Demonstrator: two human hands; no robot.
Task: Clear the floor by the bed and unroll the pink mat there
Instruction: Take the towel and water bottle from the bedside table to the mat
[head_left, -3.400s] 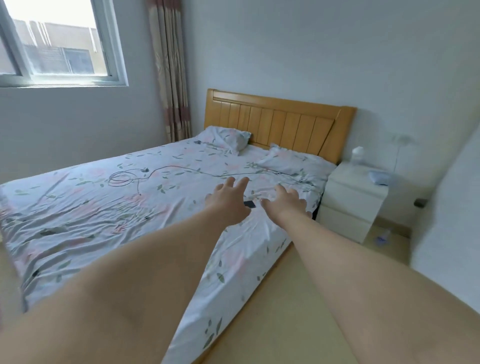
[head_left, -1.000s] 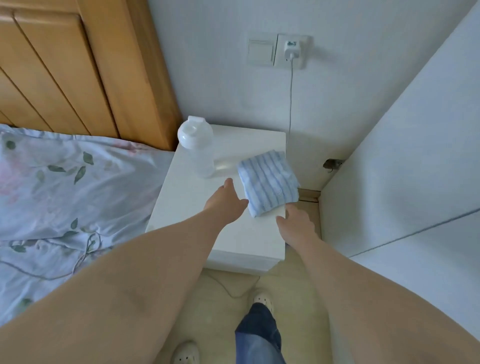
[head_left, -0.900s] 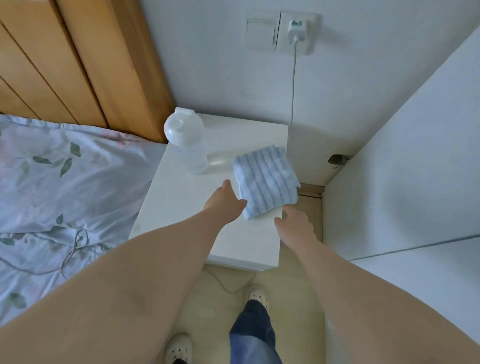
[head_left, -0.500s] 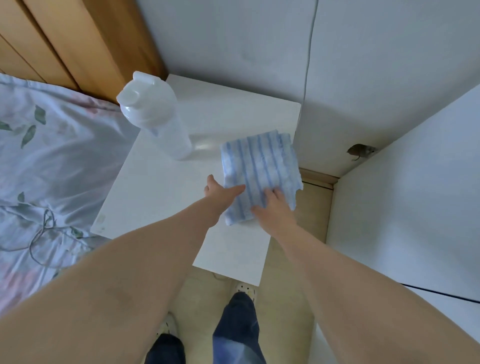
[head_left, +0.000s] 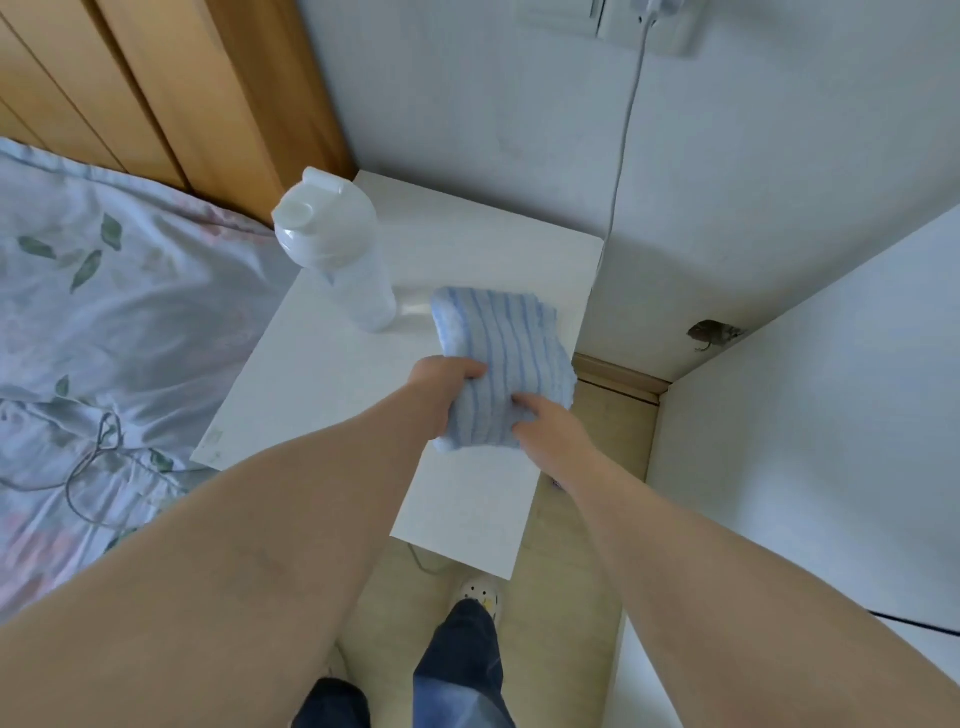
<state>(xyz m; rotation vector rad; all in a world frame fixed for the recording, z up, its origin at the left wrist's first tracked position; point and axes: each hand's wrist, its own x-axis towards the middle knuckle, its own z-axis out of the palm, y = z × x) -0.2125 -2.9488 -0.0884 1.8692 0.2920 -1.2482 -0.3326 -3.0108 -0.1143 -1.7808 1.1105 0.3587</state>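
A folded blue-and-white striped cloth (head_left: 506, 343) is lifted a little above the white bedside table (head_left: 322, 374), bent over between both hands. My left hand (head_left: 441, 387) grips its left edge with the thumb on top. My right hand (head_left: 550, 431) holds its near right edge, fingers curled into the fabric. The pink mat is not in view. A strip of beige floor (head_left: 566, 587) shows beside the table, where my feet stand.
A white plastic bottle (head_left: 337, 254) stands upright on the table's left rear. The bed with floral sheet (head_left: 104, 322) and a grey cable lies left, wooden headboard (head_left: 171, 88) behind. A white cupboard (head_left: 831, 426) closes in the right. A charger cable (head_left: 626, 135) hangs down the wall.
Both hands have closed on the striped cloth and raised it off the table; half a second ago it lay flat with the hands just touching it.
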